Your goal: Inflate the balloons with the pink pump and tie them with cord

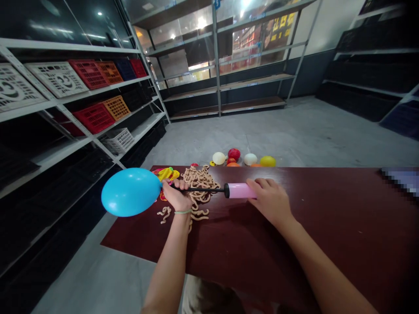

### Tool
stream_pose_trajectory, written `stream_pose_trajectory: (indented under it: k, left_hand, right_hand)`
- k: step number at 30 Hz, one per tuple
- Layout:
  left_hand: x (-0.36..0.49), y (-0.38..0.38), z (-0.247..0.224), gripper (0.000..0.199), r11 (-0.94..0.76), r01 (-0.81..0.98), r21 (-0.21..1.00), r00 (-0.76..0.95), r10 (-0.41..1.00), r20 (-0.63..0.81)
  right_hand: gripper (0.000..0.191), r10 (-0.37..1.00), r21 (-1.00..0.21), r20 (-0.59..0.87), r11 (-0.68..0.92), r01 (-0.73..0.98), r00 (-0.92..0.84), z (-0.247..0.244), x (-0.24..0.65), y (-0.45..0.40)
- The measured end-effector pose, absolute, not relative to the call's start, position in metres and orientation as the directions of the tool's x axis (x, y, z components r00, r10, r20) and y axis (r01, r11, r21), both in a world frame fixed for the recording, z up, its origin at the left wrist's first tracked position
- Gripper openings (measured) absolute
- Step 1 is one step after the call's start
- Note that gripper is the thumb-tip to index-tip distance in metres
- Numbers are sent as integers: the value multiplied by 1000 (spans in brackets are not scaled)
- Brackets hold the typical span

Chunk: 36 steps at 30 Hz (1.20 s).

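Observation:
A blue inflated balloon [131,192] sits at the left end of a hand pump, beyond the table's left edge. My left hand [177,196] is closed round the pump's handle end, right beside the balloon's neck. The pump's black rod runs right from there to its pink barrel [241,190]. My right hand [270,200] is wrapped round the barrel's right end. Behind and below the rod lies a heap of beige, twisted uninflated balloons [199,179], and a few loose ones [165,213] lie left of my left wrist.
Yellow and red limp balloons [168,174] lie on the dark red table [255,244]. Several inflated balloons [250,159] show past its far edge. A blurred flat object [404,179] is at the far right. Shelves with crates [93,117] stand left.

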<state>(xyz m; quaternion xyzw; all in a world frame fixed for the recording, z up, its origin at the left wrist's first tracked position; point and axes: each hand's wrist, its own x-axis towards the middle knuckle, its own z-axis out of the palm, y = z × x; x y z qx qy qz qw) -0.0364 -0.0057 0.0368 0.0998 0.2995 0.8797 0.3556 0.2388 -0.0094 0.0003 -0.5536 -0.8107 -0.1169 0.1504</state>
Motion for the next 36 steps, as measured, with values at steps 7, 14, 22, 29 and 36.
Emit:
stream_pose_trajectory:
  k: [7, 14, 22, 29, 36]
  left_hand:
    - [-7, -8, 29, 26, -507, -643, 574, -603, 797, 29]
    - [8, -11, 29, 29, -431, -662, 614, -533, 846, 19]
    - [-34, -4, 34, 29, -556, -569, 606, -699, 715, 0]
    - [-28, -4, 29, 33, -560, -581, 590, -717, 695, -46]
    - [9, -9, 25, 36, -449, -598, 665, -616, 788, -22]
  right_hand:
    - [41, 919, -55, 225, 345, 937, -324, 2, 195, -33]
    - [42, 907, -119, 210, 396, 911, -366, 2, 183, -40]
    - [40, 918, -30, 289, 291, 956, -270, -2, 230, -13]
    - [35, 937, -25, 202, 295, 955, -284, 6, 210, -27]
    - [41, 934, -120, 128, 349, 929, -334, 3, 174, -49]
